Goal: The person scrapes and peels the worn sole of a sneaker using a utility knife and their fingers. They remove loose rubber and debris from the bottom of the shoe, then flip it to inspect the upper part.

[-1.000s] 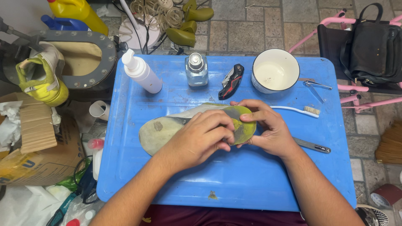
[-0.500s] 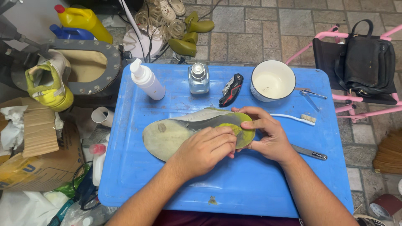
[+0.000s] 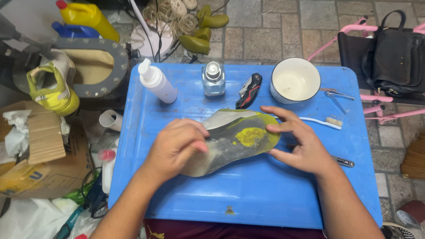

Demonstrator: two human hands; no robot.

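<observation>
Both hands gripping the insole [image 3: 232,141] flat on the blue table [image 3: 265,203]: left hand [image 3: 177,148] clamps its near-left end, right hand [image 3: 296,144] pinches the yellow far-right end, long axis running hand to hand.

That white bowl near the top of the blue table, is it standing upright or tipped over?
Upright: the white bowl rests on the blue table with its round opening facing up and its pale inside visible.

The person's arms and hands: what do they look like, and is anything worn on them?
Both forearms are bare, with no sleeves in view. The left hand and the right hand wear no gloves, and no ring, watch or bracelet shows. The fingers are uncovered, with short nails.
</observation>
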